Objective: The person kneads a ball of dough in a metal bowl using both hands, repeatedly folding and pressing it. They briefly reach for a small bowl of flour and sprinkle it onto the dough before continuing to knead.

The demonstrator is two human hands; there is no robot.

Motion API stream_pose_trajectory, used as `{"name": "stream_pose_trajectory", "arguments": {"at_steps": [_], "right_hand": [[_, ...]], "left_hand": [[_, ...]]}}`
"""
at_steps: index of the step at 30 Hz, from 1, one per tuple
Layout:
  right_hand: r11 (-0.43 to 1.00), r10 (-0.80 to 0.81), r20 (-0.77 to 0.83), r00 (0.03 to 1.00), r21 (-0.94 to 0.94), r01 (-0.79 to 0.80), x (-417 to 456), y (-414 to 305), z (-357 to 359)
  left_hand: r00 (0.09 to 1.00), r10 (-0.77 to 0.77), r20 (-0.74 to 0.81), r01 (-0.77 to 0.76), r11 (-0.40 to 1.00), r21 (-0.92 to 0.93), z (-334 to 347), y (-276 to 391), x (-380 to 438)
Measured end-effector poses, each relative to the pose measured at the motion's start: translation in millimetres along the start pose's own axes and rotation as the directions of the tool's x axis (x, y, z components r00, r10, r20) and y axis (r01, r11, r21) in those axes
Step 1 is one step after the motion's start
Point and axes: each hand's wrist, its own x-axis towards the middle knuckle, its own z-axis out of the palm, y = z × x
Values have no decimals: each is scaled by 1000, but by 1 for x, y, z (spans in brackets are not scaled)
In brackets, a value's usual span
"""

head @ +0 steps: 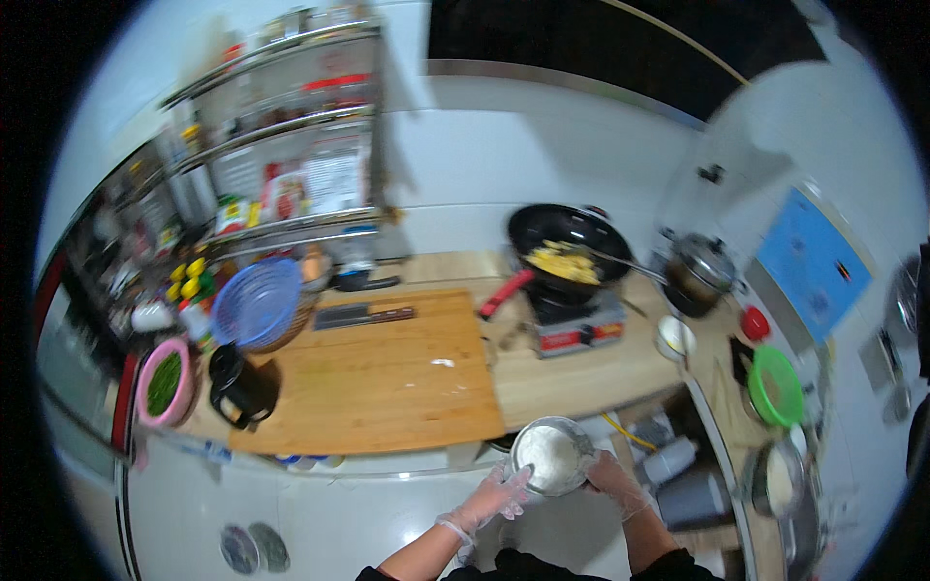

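A round metal bowl (551, 456) with white contents, perhaps flour or rice, is held in front of my body, just off the counter's front edge. My left hand (501, 497), in a clear plastic glove, grips its lower left side. On its right side, my right hand (612, 479), gloved too, holds the rim. Beyond them a black wok (559, 218) with a red handle sits on a portable gas stove (581, 334). Yellow pieces of food (563, 263) lie in the wok, and a long-handled metal utensil (632, 265) rests in it.
A wooden cutting board (407, 370) bears a cleaver (363, 315). Left of it stand a black pitcher (236, 385), a blue basket (256, 301) and a pink bowl (189, 385) of chopped greens. At right are a lidded glass pot (701, 272), a green bowl (788, 385) and an open cabinet (686, 465).
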Motion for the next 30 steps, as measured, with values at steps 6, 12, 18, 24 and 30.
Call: {"name": "stream_pose_trajectory", "arguments": {"at_steps": [6,12,18,24,30], "right_hand": [[991,97,-201,975,-66,-112,-63,102,-45],[965,165,-491,855,-99,-243,-129,186,-121],[976,101,-710,697,-64,-207,-203,212,-207],[950,202,-721,663,-22,-313,-178,296,-282],[956,207,-778,594,290,45,-91,463,-332]], "left_hand": [[987,-55,154,0,942,337,98,-25,47],[938,-156,309,14,910,415,229,-40,90],[906,-67,418,-213,780,588,376,-56,114],[740,105,665,-666,256,701,502,-68,131],[335,315,888,-838,-331,433,605,-101,175]]}}
